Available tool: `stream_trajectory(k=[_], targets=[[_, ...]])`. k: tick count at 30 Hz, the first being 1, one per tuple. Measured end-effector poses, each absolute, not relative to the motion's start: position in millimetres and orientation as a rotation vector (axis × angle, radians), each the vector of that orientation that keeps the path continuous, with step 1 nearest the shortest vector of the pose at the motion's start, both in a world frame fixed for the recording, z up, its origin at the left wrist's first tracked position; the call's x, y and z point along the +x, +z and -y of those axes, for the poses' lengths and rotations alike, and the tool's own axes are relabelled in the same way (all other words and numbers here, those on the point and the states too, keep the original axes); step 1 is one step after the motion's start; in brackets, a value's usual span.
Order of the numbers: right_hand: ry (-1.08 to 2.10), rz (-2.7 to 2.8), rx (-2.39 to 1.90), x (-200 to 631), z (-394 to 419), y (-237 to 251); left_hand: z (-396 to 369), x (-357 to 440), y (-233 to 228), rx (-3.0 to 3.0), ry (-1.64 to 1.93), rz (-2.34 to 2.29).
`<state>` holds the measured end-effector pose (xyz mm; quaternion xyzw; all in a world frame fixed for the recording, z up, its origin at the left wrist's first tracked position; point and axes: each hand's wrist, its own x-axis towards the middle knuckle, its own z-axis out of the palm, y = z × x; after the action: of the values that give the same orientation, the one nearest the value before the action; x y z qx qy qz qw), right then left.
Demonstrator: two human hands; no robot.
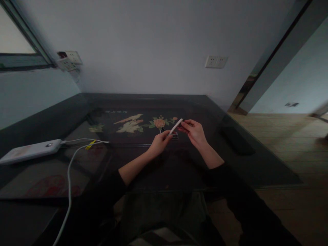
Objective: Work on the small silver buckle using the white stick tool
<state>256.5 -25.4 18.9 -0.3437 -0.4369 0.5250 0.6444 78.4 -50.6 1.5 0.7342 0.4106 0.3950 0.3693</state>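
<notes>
Two bare hands meet over the middle of the dark glass-topped table [77, 112] in the head view, and between them they hold one slim white stick-shaped object [176, 126], tilted with its upper end to the right. The light is dim, so what the stick is cannot be told.

The risk, as I judge it, is a slip: each end is held only by fingertips, and if either pinch loosens the stick could drop onto the hard glass and roll. A small dark metal item [162, 130] lies just beneath the hands and could be knocked.

The left hand [159, 143] is curled, thumb and forefinger closed on the stick's lower end. The right hand [194, 131] is also partly closed, its fingertips pinching at the upper end; the remaining fingers are loosely bent.

Well apart to the left, a white rectangular power bank [30, 150] rests on the table with a white cable [69, 177] trailing toward the near edge.
</notes>
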Motion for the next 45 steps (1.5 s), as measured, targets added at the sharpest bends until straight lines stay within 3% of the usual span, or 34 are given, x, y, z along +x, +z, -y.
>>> stream_trajectory(k=[45], targets=[[1.182, 0.978, -0.83, 256.0, 27.2, 21.7, 51.8, 78.6, 4.2, 1.882, 1.009, -1.061]])
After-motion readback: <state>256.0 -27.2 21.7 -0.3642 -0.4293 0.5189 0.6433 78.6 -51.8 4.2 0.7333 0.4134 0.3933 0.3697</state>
